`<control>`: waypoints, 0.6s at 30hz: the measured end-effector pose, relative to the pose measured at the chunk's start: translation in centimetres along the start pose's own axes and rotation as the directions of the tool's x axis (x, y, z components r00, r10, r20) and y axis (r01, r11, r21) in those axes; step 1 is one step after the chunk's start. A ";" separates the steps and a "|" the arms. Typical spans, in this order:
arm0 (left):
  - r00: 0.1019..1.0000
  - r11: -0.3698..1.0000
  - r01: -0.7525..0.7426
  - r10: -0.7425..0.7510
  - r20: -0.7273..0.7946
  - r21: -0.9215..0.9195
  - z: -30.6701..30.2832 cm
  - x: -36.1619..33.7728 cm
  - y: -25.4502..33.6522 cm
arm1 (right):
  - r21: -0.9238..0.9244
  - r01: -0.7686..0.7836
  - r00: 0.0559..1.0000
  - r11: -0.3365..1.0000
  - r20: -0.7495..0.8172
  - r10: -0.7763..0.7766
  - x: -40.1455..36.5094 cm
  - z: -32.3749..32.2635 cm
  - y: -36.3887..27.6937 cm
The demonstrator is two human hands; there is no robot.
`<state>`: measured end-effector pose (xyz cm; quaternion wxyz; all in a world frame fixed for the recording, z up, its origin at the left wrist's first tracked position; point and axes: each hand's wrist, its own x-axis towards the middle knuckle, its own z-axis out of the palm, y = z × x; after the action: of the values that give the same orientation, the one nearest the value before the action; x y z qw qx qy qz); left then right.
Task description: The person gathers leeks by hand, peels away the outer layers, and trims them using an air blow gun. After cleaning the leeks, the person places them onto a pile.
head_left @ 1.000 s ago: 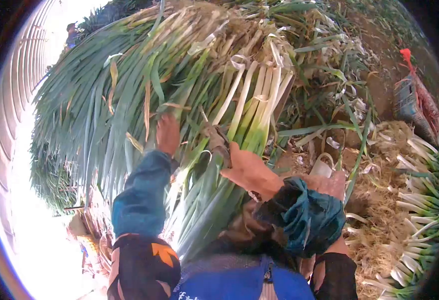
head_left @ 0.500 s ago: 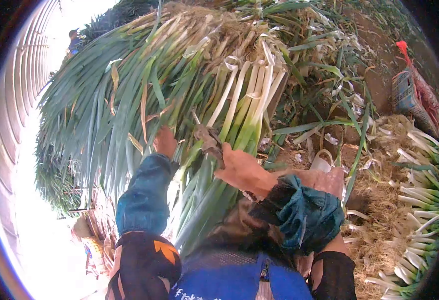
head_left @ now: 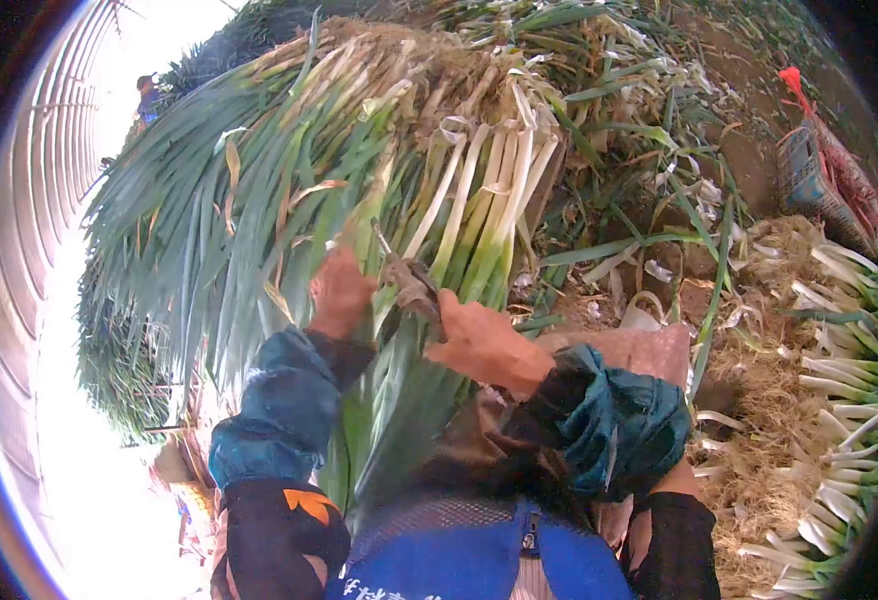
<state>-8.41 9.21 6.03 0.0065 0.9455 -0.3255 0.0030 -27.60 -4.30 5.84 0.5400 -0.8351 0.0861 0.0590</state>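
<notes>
Leeks (head_left: 479, 210): big bundle, centre, near me | my right hand (head_left: 479, 340): closed around tool (head_left: 409, 280), against the stalks | my left hand (head_left: 339, 292): fingers buried in leaves, grip unclear | basket (head_left: 809, 180): far right

I see big leek pile (head_left: 359, 150) filling far centre, green tops fanning left, white shanks pointing right. Left hand (head_left: 339, 290) pressed into stalks at near side of pile; can't tell its grip. Right hand (head_left: 479, 340) just right of it, fist wrapped round dark tool (head_left: 409, 282), tip against shanks. Trimmed leeks (head_left: 849, 350) in row on straw, right edge. Basket (head_left: 809, 180) far right. Another person (head_left: 146, 95) far left.
</notes>
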 end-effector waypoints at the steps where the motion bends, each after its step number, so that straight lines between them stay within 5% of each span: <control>1: 0.999 0.999 0.020 -0.021 0.037 0.026 0.6 0.2 0.3 | 0.008 -0.013 1.000 1.000 0.016 0.013 -0.1 0.1 -0.3; 5: 0.998 0.999 -0.044 0.045 -0.054 0.003 2.5 -0.9 1.8 | 0.026 -0.026 0.998 0.999 -0.055 0.028 0.5 1.3 1.7; 11: 0.999 0.998 -0.011 0.014 0.045 -0.064 3.5 -1.0 1.4 | 0.068 -0.140 0.989 0.988 0.062 0.136 0.7 1.0 0.8; 18: 0.917 0.919 -0.394 0.393 -0.072 -0.012 5.9 1.0 -3.0 | 0.207 -0.031 0.998 0.978 -0.049 0.042 1.9 1.1 2.5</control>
<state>-5.72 10.89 0.10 0.0291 0.8600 -0.5085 0.0320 -26.30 -4.45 2.83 0.6201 -0.7742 0.1214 0.0377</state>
